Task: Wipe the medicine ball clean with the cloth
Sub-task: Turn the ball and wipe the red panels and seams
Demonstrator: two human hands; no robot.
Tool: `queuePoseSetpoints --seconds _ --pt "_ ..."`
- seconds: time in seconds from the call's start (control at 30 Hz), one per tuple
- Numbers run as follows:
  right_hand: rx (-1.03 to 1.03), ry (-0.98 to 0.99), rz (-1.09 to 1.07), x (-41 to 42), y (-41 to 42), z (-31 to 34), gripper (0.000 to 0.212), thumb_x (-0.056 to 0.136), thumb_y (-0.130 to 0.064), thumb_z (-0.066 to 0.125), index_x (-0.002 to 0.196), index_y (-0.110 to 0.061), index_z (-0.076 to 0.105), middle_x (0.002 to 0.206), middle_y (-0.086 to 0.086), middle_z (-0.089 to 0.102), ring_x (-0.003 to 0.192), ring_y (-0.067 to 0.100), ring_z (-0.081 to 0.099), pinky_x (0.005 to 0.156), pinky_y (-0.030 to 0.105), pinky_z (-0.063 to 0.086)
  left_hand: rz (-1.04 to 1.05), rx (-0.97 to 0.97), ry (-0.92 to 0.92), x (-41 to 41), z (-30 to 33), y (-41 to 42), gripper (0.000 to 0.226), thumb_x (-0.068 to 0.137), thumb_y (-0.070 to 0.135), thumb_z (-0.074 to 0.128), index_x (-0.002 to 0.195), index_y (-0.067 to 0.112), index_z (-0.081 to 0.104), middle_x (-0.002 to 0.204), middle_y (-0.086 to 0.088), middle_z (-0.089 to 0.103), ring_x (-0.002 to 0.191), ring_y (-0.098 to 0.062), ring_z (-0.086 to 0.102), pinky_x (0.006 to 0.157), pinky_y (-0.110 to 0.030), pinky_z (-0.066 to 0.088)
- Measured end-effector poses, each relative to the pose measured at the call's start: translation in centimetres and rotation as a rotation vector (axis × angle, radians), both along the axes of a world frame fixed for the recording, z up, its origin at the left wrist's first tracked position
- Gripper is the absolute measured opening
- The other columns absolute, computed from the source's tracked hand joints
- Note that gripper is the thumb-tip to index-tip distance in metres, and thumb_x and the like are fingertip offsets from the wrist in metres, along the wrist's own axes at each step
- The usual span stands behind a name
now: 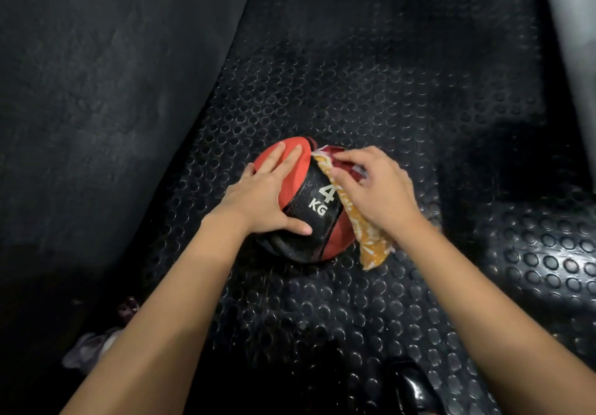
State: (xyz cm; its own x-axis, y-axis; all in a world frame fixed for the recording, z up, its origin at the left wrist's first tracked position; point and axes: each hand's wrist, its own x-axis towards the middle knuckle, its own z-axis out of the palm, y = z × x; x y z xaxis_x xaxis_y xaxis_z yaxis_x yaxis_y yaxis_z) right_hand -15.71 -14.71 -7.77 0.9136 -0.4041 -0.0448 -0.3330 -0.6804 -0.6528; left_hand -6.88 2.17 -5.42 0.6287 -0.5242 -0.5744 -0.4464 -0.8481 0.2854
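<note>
The floor is a black rubber mat (403, 124) with round studs, and the red and black ball (306, 218), marked 4 KG, sits on it in the middle of the head view. The left hand (261, 198) lies flat and open on the ball's left side with straight fingers, while the right hand (377, 189) pinches the orange cloth (371, 247) against the ball's right side. The ball looks heavy and firm and may roll, so I think it is best steadied from the top and side, and the cloth is soft and light.
</note>
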Motion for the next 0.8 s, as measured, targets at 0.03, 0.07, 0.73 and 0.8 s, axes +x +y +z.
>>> queuePoseSetpoints --seconds 0.03,0.07,0.73,0.8 --pt "-0.034 -0.005 0.017 -0.1 0.4 -0.2 0.032 0.089 -0.049 0.054 0.119 -0.037 0.061 0.115 -0.016 0.054 0.092 0.005 0.053 0.077 0.026 0.034 -0.001 0.009 -0.011 -0.2 -0.1 -0.1 0.135 0.054 0.06 0.082 0.143 0.051 -0.019 0.152 0.026 -0.024 0.146 -0.038 -0.002 0.11 -0.058 0.023" --pt "-0.051 -0.01 0.014 -0.1 0.8 -0.3 0.033 0.09 -0.049 0.054 0.12 -0.037 0.061 0.115 -0.017 0.053 0.088 0.005 0.054 0.075 0.025 0.034 -0.004 0.015 -0.031 -0.4 -0.2 -0.2 0.136 0.053 0.061 0.082 0.142 0.051 -0.02 0.152 0.025 -0.025 0.145 -0.038 -0.002 0.109 -0.058 0.025" --pt "-0.33 -0.065 0.121 1.0 2.4 1.0 0.022 0.092 -0.029 0.056 0.109 -0.025 0.07 0.1 0.002 0.058 0.067 0.025 0.062 0.056 0.029 0.041 0.068 -0.007 -0.069 -1.9 -0.2 -0.3 0.136 0.054 0.058 0.083 0.145 0.048 -0.016 0.154 0.024 -0.022 0.145 -0.038 0.0 0.105 -0.057 0.031" --pt "-0.305 -0.109 0.144 -0.1 3.7 0.7 0.018 0.087 -0.024 0.062 0.101 -0.023 0.073 0.093 0.003 0.059 0.058 0.024 0.06 0.049 0.029 0.044 0.07 -0.014 -0.064 -1.7 -0.2 -0.3 0.135 0.054 0.057 0.084 0.145 0.048 -0.015 0.154 0.025 -0.022 0.146 -0.037 0.001 0.106 -0.057 0.03"
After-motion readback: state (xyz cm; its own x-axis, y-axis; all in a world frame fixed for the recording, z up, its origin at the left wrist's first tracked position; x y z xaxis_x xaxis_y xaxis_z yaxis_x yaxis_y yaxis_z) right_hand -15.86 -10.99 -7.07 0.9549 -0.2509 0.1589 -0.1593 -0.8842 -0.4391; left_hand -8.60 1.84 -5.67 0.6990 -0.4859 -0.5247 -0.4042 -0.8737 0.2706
